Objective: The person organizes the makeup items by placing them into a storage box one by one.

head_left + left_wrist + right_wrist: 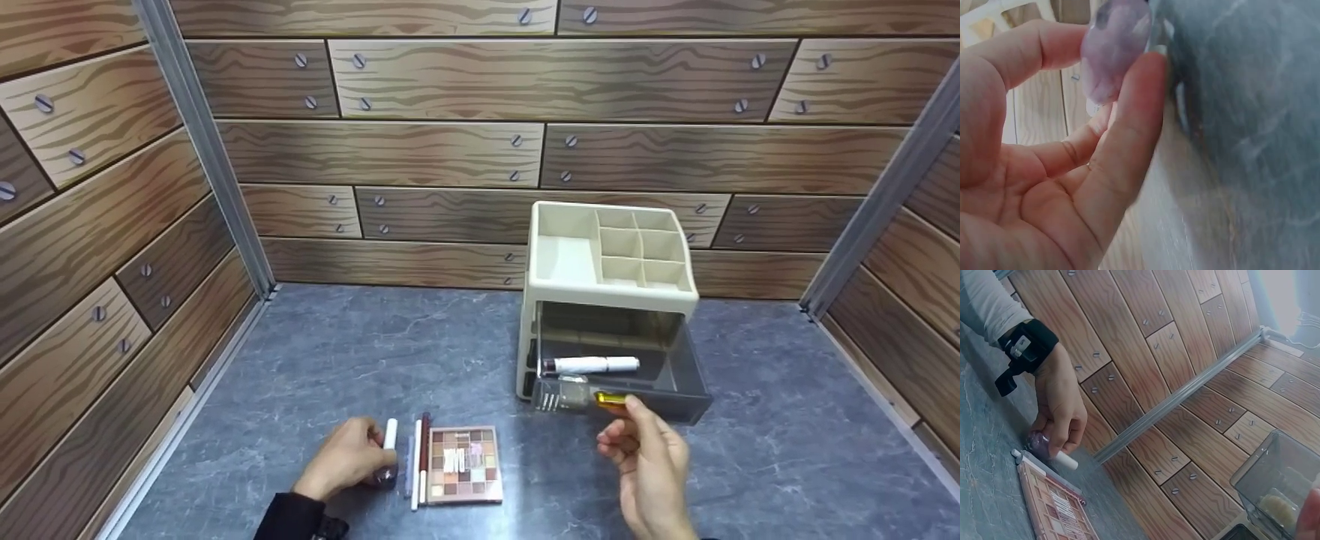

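My left hand (343, 457) grips a nail polish bottle with a white cap (391, 433), low over the table; its rounded purple body (1114, 53) lies between thumb and fingers in the left wrist view. My right hand (651, 457) pinches a gold handle (613, 399) at the front of a smoky clear drawer (697, 401). This drawer is pulled out from a cream organizer (611, 292). Inside it lie a white tube with a dark end (592, 365) and a small clear bottle (574, 393), seen through the front wall.
Right of my left hand lie an eyeshadow palette (465, 465), a white pencil (416, 469), a dark red pencil (425, 442) and a bluish slim stick (409, 469). Wood-patterned walls (420, 154) enclose the grey marbled table (375, 337). Open compartments top the organizer.
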The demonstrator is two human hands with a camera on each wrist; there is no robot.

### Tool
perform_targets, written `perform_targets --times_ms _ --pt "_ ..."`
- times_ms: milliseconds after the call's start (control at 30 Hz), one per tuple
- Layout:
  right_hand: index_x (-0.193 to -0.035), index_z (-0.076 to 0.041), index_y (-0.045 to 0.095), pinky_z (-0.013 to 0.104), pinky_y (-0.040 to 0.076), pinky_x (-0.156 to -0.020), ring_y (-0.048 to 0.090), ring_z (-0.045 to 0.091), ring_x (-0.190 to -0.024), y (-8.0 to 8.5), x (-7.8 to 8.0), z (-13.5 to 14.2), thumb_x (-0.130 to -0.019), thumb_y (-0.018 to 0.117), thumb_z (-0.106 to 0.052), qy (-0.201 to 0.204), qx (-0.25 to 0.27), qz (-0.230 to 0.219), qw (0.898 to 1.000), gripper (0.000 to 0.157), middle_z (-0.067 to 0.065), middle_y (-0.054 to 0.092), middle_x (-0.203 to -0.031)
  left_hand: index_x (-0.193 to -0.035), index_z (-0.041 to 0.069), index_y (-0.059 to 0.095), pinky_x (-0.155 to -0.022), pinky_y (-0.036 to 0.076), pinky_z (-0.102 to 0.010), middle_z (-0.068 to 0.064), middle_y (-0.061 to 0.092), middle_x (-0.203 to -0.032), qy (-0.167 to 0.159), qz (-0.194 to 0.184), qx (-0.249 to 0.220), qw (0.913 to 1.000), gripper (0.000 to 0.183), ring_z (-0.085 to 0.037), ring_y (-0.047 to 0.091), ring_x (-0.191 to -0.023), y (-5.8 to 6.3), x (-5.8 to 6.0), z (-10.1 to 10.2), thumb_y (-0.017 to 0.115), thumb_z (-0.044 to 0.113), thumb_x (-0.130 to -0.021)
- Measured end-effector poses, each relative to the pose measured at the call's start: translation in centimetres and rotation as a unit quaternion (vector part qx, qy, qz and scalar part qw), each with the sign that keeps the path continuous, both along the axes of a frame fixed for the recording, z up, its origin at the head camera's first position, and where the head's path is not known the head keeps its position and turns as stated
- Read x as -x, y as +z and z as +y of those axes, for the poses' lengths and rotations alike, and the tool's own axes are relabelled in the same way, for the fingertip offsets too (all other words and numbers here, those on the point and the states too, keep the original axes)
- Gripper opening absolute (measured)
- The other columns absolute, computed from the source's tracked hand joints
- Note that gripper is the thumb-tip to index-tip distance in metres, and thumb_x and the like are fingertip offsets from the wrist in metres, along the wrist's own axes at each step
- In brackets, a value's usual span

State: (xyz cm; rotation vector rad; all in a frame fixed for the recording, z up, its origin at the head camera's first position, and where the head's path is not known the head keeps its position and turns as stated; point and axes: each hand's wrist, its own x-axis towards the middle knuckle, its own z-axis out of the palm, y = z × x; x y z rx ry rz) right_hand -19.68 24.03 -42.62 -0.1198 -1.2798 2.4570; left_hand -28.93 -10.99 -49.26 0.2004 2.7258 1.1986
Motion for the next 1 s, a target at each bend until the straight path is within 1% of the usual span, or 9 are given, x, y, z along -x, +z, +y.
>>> perform_targets --times_ms 133,267,367,467,533,633,800,933,1000 --pt "-0.084 -0.005 0.070 0.021 0.053 -0.051 0.062 0.012 -0.055 0.0 0.0 0.0 -0.098 0.053 -0.019 0.006 -0.003 -0.010 1.000 0.026 0.000 0.062 -0.061 -0.087 0.003 0.059 -0.049 0.052 -0.031 -0.005 0.062 -0.073 0.000 -0.021 -0.066 0.9976 0.027 -0.014 0.057 -0.054 0.8 -0.1 -0.5 0.076 0.014 -0.070" --pt "-0.086 -0.005 0.070 0.021 0.053 -0.052 0.061 0.012 -0.056 0.0 0.1 -0.1 -0.099 0.052 -0.020 0.019 -0.010 -0.019 1.000 0.027 0.000 0.062 -0.062 -0.094 -0.001 0.057 -0.057 0.056 -0.036 -0.009 0.064 -0.081 -0.005 -0.042 -0.142 0.9889 0.032 -0.018 0.062 -0.064 1.9 -0.2 -0.9 0.078 0.014 -0.075" --pt "-0.087 -0.006 0.070 0.021 0.053 -0.053 0.061 0.012 -0.057 -0.1 0.1 -0.2 -0.099 0.051 -0.020 0.031 -0.014 -0.020 0.999 0.027 0.000 0.062 -0.062 -0.100 -0.004 0.055 -0.063 0.058 -0.039 -0.012 0.066 -0.085 -0.018 -0.063 -0.211 0.9753 0.036 -0.020 0.065 -0.070 2.5 -0.2 -1.0 0.077 0.014 -0.078" --pt "-0.087 -0.005 0.071 0.021 0.053 -0.053 0.062 0.012 -0.057 -0.1 0.0 0.0 -0.099 0.051 -0.019 0.032 -0.016 -0.014 0.999 0.027 0.000 0.062 -0.062 -0.109 -0.005 0.054 -0.071 0.058 -0.043 -0.018 0.068 -0.093 -0.041 -0.085 -0.278 0.9560 0.041 -0.023 0.067 -0.076 3.3 0.0 -0.6 0.076 0.014 -0.079" --pt "-0.087 -0.004 0.070 0.021 0.053 -0.052 0.062 0.013 -0.057 -0.1 0.0 0.2 -0.099 0.051 -0.019 0.027 -0.017 -0.008 0.999 0.028 0.001 0.063 -0.062 -0.113 -0.003 0.054 -0.076 0.057 -0.044 -0.021 0.068 -0.099 -0.058 -0.094 -0.304 0.9462 0.044 -0.024 0.067 -0.081 4.0 0.3 0.0 0.075 0.016 -0.080" --pt "-0.087 -0.003 0.070 0.021 0.053 -0.051 0.062 0.013 -0.056 0.1 0.1 0.5 -0.099 0.051 -0.019 0.019 -0.018 0.000 1.000 0.027 0.001 0.063 -0.062 -0.116 -0.002 0.053 -0.081 0.056 -0.044 -0.021 0.067 -0.103 -0.080 -0.105 -0.322 0.9376 0.047 -0.027 0.068 -0.086 5.5 0.8 1.0 0.074 0.019 -0.080" --pt "-0.086 -0.004 0.070 0.021 0.053 -0.052 0.062 0.013 -0.056 0.2 0.0 0.6 -0.099 0.052 -0.019 0.023 -0.018 -0.010 1.000 0.027 0.001 0.063 -0.062 -0.116 -0.001 0.052 -0.083 0.056 -0.044 -0.020 0.067 -0.102 -0.107 -0.115 -0.337 0.9284 0.046 -0.031 0.068 -0.088 8.0 1.4 2.6 0.074 0.019 -0.081" --pt "-0.086 -0.005 0.071 0.021 0.053 -0.052 0.062 0.013 -0.057 0.1 0.0 0.5 -0.099 0.051 -0.019 0.026 -0.018 -0.012 0.999 0.028 0.000 0.063 -0.062 -0.116 0.002 0.052 -0.084 0.055 -0.044 -0.020 0.067 -0.102 -0.126 -0.112 -0.336 0.9268 0.046 -0.031 0.068 -0.088 10.2 2.0 4.0 0.074 0.022 -0.081" --pt "-0.086 -0.005 0.071 0.021 0.053 -0.052 0.062 0.012 -0.057 0.1 0.0 0.5 -0.099 0.051 -0.019 0.028 -0.019 -0.010 0.999 0.028 0.000 0.063 -0.062 -0.116 0.003 0.053 -0.084 0.055 -0.043 -0.020 0.067 -0.103 -0.130 -0.112 -0.329 0.9284 0.046 -0.031 0.068 -0.088 11.2 2.3 4.8 0.074 0.024 -0.081"
